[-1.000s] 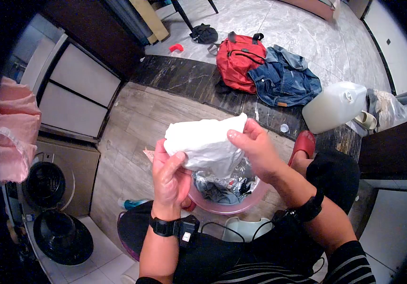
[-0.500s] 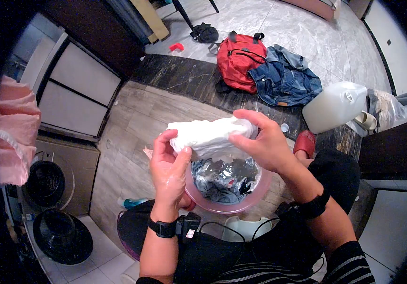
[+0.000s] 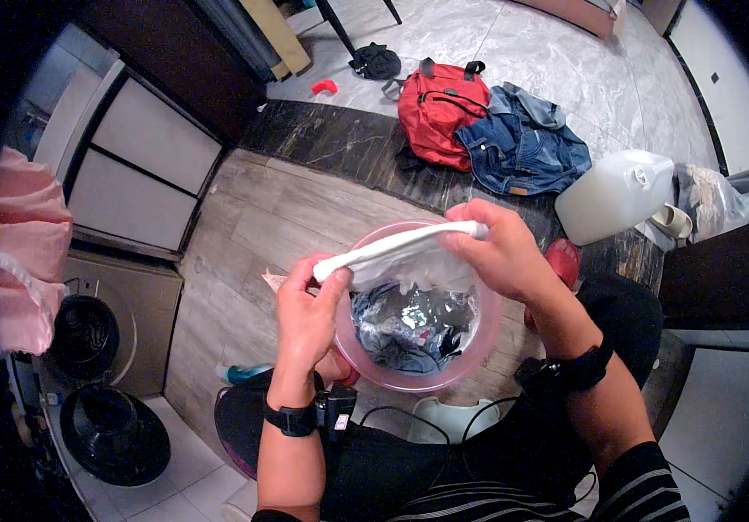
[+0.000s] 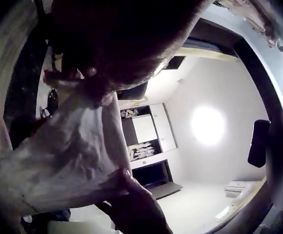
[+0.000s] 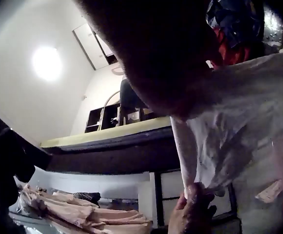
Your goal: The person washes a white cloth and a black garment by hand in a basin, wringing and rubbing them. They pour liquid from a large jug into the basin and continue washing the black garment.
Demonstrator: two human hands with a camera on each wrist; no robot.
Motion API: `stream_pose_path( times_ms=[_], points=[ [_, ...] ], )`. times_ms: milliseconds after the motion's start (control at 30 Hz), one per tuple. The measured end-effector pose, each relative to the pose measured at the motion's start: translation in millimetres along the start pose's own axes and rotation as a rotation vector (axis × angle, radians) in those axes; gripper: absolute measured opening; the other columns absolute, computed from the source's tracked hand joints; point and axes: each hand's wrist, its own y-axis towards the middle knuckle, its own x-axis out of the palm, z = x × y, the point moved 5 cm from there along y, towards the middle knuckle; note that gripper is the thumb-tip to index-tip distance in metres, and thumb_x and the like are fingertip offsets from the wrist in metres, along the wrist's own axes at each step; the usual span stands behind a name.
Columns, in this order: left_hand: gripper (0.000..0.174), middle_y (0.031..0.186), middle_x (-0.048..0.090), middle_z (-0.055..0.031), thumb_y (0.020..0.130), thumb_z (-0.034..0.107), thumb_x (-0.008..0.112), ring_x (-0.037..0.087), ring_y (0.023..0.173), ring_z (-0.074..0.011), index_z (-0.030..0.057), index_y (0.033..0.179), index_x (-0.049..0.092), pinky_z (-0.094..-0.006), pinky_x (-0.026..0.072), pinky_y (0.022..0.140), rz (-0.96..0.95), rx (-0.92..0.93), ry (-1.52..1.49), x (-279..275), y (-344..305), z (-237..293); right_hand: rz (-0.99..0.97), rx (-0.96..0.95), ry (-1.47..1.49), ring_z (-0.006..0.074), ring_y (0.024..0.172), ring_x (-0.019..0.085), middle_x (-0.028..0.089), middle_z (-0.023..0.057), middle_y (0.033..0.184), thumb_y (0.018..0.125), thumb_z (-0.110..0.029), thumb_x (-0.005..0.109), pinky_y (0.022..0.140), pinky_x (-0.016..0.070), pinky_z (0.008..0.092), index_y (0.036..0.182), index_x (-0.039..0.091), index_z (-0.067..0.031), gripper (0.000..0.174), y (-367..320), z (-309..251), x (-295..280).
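Observation:
A white wet cloth (image 3: 400, 250) is stretched between both hands, its upper edge a folded band and the rest hanging below. My left hand (image 3: 306, 309) pinches one end of that band between thumb and fingers; my right hand (image 3: 500, 252) grips the other end, a little higher. In the left wrist view the cloth (image 4: 78, 151) spreads out as a thin, creased sheet. Beneath it stands a pink basin (image 3: 409, 383) holding water and soaking dark and blue clothes (image 3: 400, 341). The cloth hides part of the basin's far side.
A cloudy plastic jug (image 3: 614, 196) stands at the right, near a red backpack (image 3: 446, 113) and a denim garment (image 3: 527, 143) on the floor. Pink fabric (image 3: 30, 252) hangs at the left, above a black basin (image 3: 115, 435). A pale stool (image 3: 453, 421) is close in front of me.
The cloth has turned from a broad, bunched face to a narrow edge pulled straight, its lower part hanging. My right hand has shifted slightly outward, uncovering more of the basin.

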Motion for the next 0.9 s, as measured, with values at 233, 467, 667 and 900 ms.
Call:
stream_pose_path(
  times_ms=[233,467,667,900],
  points=[
    [0.034,0.105,0.061,-0.0082,0.097,0.030,0.050,0.058,0.091,-0.0156,0.0008,0.112,0.056,-0.0291,0.0461,0.082,-0.019,0.060,-0.496,19.4,-3.2,11.0,0.141,0.217,0.511,0.0129,0.071,0.056,0.060,0.0086,0.077,0.084,-0.028,0.066,0.064,0.0462,0.0287,0.096,0.056,-0.0029,0.029,5.4,17.6,14.3],
    [0.042,0.102,0.063,-0.0088,0.099,0.040,0.041,0.061,0.092,-0.0181,0.0017,0.107,0.056,-0.0320,0.0483,0.084,-0.004,-0.131,-1.048,57.0,6.8,4.9,0.181,0.249,0.247,0.0302,0.082,0.063,0.064,0.0181,0.087,0.089,-0.029,0.058,0.074,0.0477,0.0405,0.099,0.054,-0.0042,0.027,-11.2,-16.7,43.2],
    [0.037,0.074,0.058,-0.0007,0.095,0.045,0.048,0.058,0.069,-0.0144,0.0107,0.085,0.059,-0.0290,0.0495,0.066,-0.087,-0.274,-0.911,75.5,19.2,-42.7,0.079,-0.072,0.018,0.0424,0.074,0.061,0.060,0.0224,0.077,0.091,-0.029,0.053,0.066,0.0484,0.0434,0.094,0.054,-0.0040,0.025,-33.6,-27.8,94.9],
    [0.041,0.080,0.059,-0.0019,0.097,0.036,0.047,0.054,0.076,-0.0111,-0.0004,0.090,0.064,-0.0268,0.0444,0.067,0.067,-0.361,-0.822,88.4,12.0,-28.8,0.028,0.125,-0.078,0.0495,0.076,0.059,0.061,0.0300,0.078,0.094,-0.033,0.046,0.066,0.0465,0.0564,0.102,0.050,-0.0062,0.028,-26.4,-16.6,91.8]
  ],
)
